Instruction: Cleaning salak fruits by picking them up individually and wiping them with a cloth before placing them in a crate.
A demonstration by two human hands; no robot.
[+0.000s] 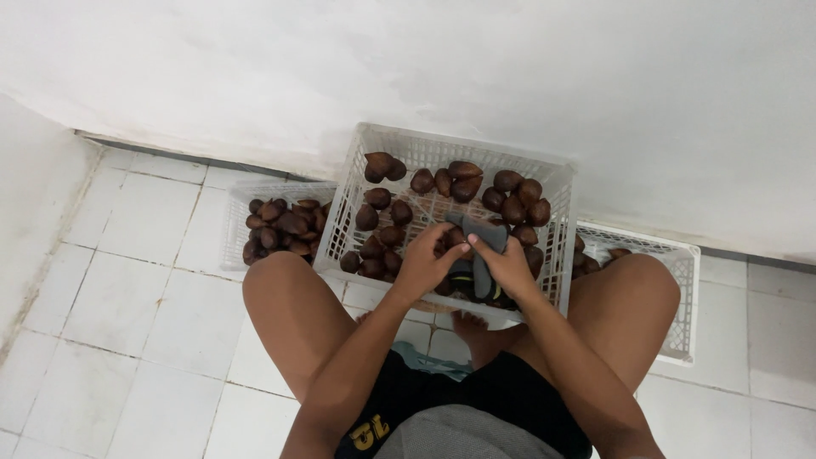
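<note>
Both hands work inside the middle white crate (557, 183): the left hand (427, 259) pinches a brown scaly snake fruit (453, 237), and the right hand (507, 263) grips a dark grey cloth (486, 233) just beside it; fruit judged light, firm, prickly-skinned, best taken around its broad middle.

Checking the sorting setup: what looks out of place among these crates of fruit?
A grey cloth-like item lies in the middle crate among the brown fruit, under both hands: left hand, right hand. Nothing looks spilled.
</note>
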